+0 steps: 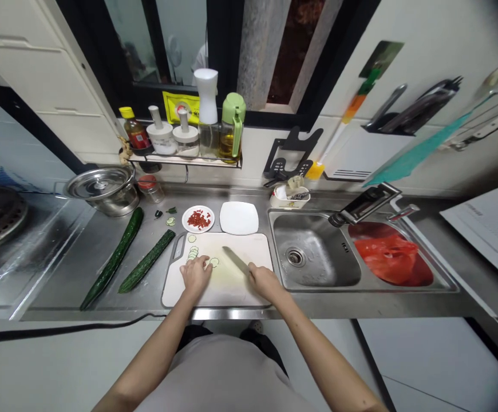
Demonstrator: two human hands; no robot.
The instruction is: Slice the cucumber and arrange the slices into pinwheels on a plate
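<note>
My right hand [266, 281] is closed round the handle of a kitchen knife [237, 261]. Its blade points up and left, just over the white cutting board [232, 297]. My left hand [196, 276] rests at the board's left side, fingers bent and slightly apart, the tips against a short overlapping row of cucumber slices [193, 252]. Beside its thumb lies a single cucumber slice [214, 262]; another slice [192, 238] sits near the board's top left corner. Left of the board are two whole-looking cucumbers, a longer smooth one [114, 260] and a bumpy one [147, 262].
Behind the board stand a small plate of chopped red pieces [198, 219] and a white square plate [239, 217]. A steel sink [317, 269] adjoins on the right, with a red plastic bag [388, 257] in its second basin. At back left is a lidded pot [103, 189].
</note>
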